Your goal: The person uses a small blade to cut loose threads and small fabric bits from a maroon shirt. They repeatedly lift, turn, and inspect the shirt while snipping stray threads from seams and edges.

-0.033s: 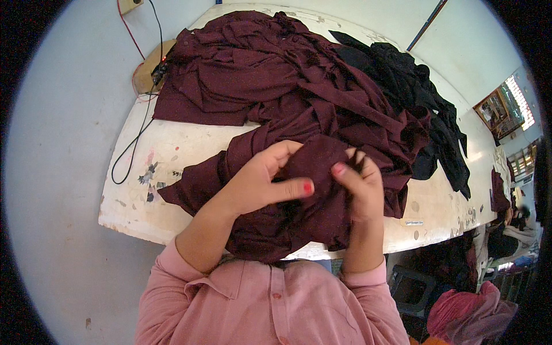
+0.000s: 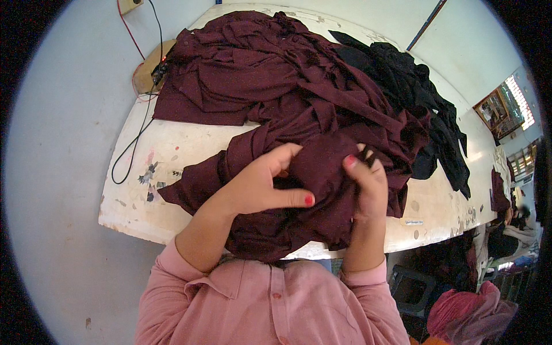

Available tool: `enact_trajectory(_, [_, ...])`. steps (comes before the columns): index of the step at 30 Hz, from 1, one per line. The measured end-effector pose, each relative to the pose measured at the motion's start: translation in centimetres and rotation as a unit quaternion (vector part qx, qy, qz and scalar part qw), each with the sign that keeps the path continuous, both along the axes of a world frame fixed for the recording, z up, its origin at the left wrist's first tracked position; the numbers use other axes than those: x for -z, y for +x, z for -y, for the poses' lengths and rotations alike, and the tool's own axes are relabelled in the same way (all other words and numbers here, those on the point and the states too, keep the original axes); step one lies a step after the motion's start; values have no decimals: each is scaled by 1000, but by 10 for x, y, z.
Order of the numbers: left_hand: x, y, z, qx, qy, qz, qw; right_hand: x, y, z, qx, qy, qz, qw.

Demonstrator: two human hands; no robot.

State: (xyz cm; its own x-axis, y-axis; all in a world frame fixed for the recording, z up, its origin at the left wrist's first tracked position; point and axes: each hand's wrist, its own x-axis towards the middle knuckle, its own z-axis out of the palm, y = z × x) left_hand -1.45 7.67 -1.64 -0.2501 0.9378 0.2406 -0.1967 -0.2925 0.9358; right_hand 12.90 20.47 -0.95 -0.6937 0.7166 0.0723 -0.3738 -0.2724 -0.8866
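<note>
A dark maroon garment (image 2: 325, 167) is bunched in front of me, a section of it lifted between my hands. My left hand (image 2: 261, 181) grips it from the left, fingers behind the fabric and thumb lying across its front. On the other side my right hand (image 2: 371, 181) holds the same cloth, with the thumb on top and the fingers curled. Something dark shows between those curled fingers; whether it is fabric or a small tool I cannot make out. The lower folds hang at the table's near edge.
More maroon fabric (image 2: 230, 69) is heaped across the worn white table (image 2: 167, 141). Black cloth (image 2: 397, 80) lies at the far right. A cable (image 2: 133, 146) loops over the left edge near a wooden block (image 2: 146, 72). A grey stool (image 2: 411, 287) and pink cloth (image 2: 466, 310) sit lower right.
My right hand has shifted slightly to the right, and the cloth between my hands has turned a little. My left hand has barely moved.
</note>
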Motion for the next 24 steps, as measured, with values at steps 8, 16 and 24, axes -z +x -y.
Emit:
enact_trajectory(8, [15, -35, -8, -338, -63, -318, 884, 5, 26, -16, -4, 91, -54, 994])
enact_trajectory(16, [-3, -35, 2, -124, 3, 254, 959, -23, -4, 9, 120, 436, 146, 880])
enact_trajectory(24, [8, -18, -1, -117, 13, -53, 992, 1, -26, 0, 128, 239, 118, 955])
